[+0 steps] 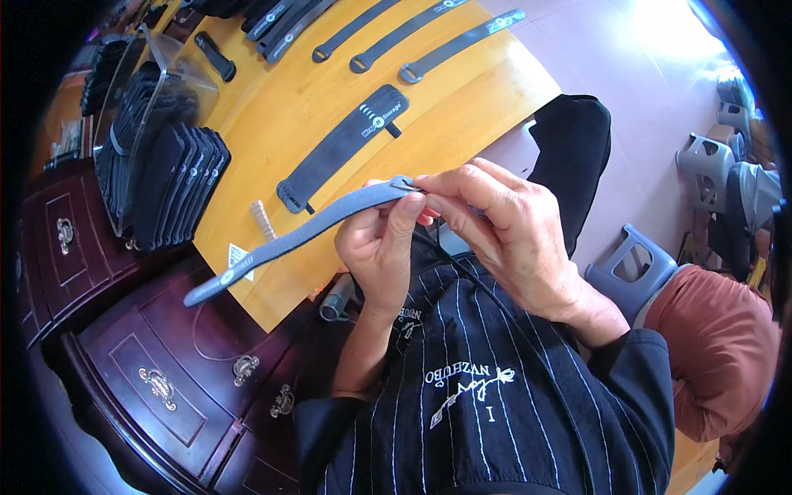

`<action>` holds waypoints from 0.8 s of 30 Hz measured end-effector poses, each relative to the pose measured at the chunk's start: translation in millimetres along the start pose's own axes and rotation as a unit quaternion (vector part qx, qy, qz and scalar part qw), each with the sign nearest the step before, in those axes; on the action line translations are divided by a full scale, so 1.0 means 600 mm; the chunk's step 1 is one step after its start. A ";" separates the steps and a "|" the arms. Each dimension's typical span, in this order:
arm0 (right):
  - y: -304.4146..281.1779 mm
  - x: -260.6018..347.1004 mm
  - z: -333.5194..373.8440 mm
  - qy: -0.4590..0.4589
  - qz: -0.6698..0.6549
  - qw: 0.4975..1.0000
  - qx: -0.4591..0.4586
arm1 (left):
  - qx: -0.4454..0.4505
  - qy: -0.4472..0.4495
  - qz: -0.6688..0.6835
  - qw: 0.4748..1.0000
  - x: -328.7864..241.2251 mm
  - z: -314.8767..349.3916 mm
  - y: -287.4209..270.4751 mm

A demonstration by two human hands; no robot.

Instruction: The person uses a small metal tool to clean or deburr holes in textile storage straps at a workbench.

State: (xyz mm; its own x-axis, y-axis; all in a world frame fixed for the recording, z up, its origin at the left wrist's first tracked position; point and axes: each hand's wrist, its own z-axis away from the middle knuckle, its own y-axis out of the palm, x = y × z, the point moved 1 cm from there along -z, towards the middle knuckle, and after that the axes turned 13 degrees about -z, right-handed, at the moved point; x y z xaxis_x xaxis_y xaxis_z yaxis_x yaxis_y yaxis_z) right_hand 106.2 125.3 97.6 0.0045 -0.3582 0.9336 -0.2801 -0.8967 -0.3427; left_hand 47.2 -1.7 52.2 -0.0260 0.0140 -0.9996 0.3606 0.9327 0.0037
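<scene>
A long grey hook-and-loop strap [301, 233] runs from my fingers out to the lower left, its far end hanging free. My left hand [379, 252] pinches it near its ring end, thumb on top. My right hand [516, 235] is closed at that same end, thumb and forefinger pressed together beside the small dark ring [404, 186]. Just beyond, on the yellow table [285, 136], lies a wide dark strap bundle [351, 144] with pale print and small tabs.
Several dark straps with end rings [388, 45] lie at the table's far side. A clear rack [165, 58] and stacked dark straps [181, 186] stand left, near dark wooden drawers [157, 384]. A grey stool [631, 268] and a person in reddish-brown clothing [718, 346] are right.
</scene>
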 end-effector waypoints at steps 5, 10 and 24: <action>-0.007 0.007 -0.002 -0.005 -0.006 1.000 -0.004 | -0.002 0.037 -0.015 0.999 -0.002 -0.002 -0.003; -0.027 -0.004 0.000 -0.047 -0.010 0.999 0.010 | 0.072 0.068 0.005 0.995 0.001 -0.011 -0.012; -0.053 -0.046 -0.029 -0.095 0.009 0.995 -0.032 | 0.176 -0.129 0.081 0.973 -0.013 -0.013 0.013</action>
State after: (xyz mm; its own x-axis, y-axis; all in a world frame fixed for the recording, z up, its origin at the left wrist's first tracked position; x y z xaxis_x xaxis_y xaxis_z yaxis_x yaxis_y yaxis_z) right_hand 98.3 168.5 84.6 0.1792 -0.4222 0.8886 -0.3414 -0.8738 -0.3463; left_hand 42.9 8.3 60.4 0.2757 0.0166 -0.9611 0.6381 0.7446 0.1959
